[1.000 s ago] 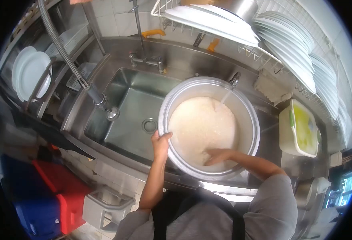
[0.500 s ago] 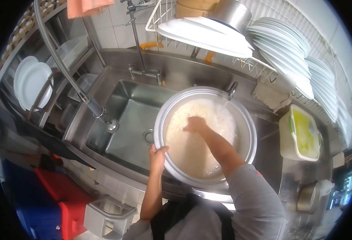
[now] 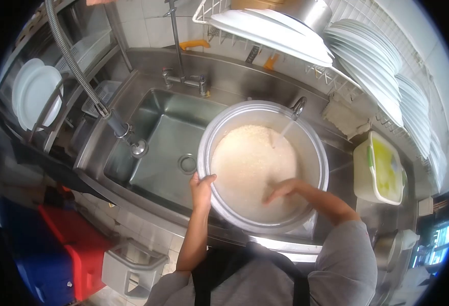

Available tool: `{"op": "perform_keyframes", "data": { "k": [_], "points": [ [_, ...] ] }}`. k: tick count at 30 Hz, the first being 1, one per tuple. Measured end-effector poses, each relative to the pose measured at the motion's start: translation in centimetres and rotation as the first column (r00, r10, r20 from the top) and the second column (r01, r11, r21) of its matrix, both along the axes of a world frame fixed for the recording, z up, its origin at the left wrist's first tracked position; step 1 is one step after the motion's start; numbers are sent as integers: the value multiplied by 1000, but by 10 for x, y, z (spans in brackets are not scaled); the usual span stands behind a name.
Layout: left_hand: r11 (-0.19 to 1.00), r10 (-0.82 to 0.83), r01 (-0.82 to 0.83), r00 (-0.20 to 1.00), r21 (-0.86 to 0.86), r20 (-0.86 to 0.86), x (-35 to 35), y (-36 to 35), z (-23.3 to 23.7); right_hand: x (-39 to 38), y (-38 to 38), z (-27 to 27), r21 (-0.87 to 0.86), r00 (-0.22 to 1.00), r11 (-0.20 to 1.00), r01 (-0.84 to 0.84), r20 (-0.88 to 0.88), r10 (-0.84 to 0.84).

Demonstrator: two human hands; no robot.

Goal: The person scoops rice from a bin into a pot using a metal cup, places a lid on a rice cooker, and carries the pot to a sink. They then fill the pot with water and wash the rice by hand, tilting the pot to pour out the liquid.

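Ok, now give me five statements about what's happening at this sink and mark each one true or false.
1. The left hand grips the rim of the large pot. True.
2. The right hand is outside the pot. False: it is inside, at the cloudy contents.
3. Water runs from a faucet into the pot. True.
4. A lid covers the pot. False: the pot is open.
5. In the picture, a pale tub stands right of the pot. True.

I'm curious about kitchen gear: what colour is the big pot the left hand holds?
The big pot is silvery grey; it shows best in the head view.
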State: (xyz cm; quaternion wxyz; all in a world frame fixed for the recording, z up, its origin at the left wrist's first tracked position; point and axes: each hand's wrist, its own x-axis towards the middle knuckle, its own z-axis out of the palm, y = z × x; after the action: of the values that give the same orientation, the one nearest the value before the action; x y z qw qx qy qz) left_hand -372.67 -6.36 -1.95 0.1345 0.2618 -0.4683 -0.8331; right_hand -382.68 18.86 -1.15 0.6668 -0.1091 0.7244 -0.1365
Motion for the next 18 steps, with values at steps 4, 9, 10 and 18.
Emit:
{"op": "perform_keyframes", "data": {
  "k": [4,9,10,18],
  "points": [
    [1000,1,0,998,-18,56,7,-6,4,42,-49,-26,-241,981,971,-3,-189,-44],
    [997,-68,70,994,-25,85,14,-17,5,41,-124,-60,-808,836,590,-6,-327,-440],
    [997,-77,78,994,-15,74,15,-18,4,23,-136,-82,-780,749,598,-184,-505,-429],
    [997,-81,82,996,-11,30,18,-18,-6,-111,-128,-76,-124,381,992,-16,-918,-108]
  ]
}}
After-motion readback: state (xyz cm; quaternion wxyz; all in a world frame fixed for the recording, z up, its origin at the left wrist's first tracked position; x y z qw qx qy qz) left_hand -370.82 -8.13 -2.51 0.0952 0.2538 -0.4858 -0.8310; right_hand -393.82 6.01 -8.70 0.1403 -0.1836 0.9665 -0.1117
